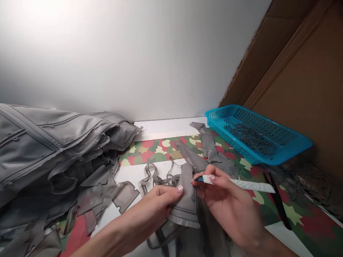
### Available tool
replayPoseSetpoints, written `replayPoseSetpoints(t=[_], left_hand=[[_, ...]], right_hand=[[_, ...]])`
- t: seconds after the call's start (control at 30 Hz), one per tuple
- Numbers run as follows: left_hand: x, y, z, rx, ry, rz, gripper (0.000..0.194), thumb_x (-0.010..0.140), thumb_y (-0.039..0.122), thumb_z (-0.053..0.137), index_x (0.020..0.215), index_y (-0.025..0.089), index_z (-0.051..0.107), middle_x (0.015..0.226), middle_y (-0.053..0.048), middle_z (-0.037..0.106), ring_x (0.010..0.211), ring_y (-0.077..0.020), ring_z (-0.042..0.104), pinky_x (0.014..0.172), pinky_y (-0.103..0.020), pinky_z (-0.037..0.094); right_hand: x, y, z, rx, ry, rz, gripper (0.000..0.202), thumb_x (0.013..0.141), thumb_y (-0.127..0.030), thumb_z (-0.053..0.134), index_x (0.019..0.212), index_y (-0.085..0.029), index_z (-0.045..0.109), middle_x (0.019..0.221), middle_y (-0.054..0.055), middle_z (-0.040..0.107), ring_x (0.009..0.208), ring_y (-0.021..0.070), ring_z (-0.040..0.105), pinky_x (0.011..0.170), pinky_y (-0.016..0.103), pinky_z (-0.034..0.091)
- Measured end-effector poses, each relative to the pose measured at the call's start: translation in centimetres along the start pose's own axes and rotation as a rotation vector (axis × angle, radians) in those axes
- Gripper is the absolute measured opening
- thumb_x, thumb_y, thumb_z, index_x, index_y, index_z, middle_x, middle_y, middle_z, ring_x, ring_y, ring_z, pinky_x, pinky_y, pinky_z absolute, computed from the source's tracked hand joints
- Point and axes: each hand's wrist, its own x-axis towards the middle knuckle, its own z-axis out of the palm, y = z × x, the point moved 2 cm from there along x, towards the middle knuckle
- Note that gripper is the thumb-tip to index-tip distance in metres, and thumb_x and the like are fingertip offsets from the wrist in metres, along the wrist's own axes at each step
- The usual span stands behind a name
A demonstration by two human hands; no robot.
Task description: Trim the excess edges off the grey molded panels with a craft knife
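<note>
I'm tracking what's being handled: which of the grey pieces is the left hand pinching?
The grey piece with the pale lower edge, under the thumb of the left hand. Others, like the notched piece to the left, lie unheld.

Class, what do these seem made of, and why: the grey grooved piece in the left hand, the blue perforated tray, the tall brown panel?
Grey grooved piece: matt, probably rubber or soft plastic, given its curved lower edge and moulded-looking lines.
Blue perforated tray: likely moulded plastic, smooth, with even colour and regular holes.
Tall brown panel: apparently cardboard, dull, with a ragged edge and straight creases.
</note>
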Motion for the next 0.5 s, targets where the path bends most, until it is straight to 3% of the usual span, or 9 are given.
replayPoseSetpoints(t=[0.07,0.13,0.33,0.5], left_hand=[[0.1,-0.2,0.7,-0.203,-0.108,-0.085,0.020,0.073,0.033,0.065,0.074,0.013,0.069,0.065,-0.002,0.058,0.059,-0.0099,0.051,0.063,-0.021,0.042],[0.1,0.0,0.9,-0.273,-0.112,-0.078,0.017,0.070,0.027,0.069,0.082,0.014,0.069,0.067,-0.001,0.059,0.061,-0.0089,0.052,0.063,-0.019,0.041],[0.4,0.2,0.0,-0.166,0.093,0.090,0.026,0.065,0.027,0.073,0.087,0.016,0.065,0.079,-0.003,0.063,0.073,-0.0141,0.056,0.067,-0.023,0.042],[0.2,-0.2,-0.3,-0.045,0.293,0.191,0.019,0.071,0.032,0.067,0.080,0.017,0.059,0.077,-0.001,0.059,0.075,-0.0146,0.055,0.070,-0.025,0.041]], right_hand=[[-0.1,0.1,0.0,-0.044,-0.023,-0.017,0.014,0.077,-0.015,0.055,0.065,-0.017,0.063,0.072,0.002,0.063,0.074,0.0123,0.058,0.068,0.020,0.047],[-0.2,0.2,0.0,-0.110,-0.037,-0.020,0.014,0.077,-0.016,0.055,0.065,-0.017,0.063,0.072,0.002,0.061,0.072,0.0126,0.056,0.068,0.022,0.046],[-0.6,0.4,-0.2,-0.287,-0.026,-0.064,0.011,0.077,-0.023,0.057,0.068,-0.019,0.060,0.078,0.002,0.056,0.078,0.0154,0.052,0.074,0.026,0.045],[-0.6,1.0,0.0,-0.322,0.007,0.038,0.012,0.076,-0.026,0.060,0.066,-0.018,0.059,0.077,0.001,0.055,0.074,0.0150,0.053,0.070,0.027,0.046]])
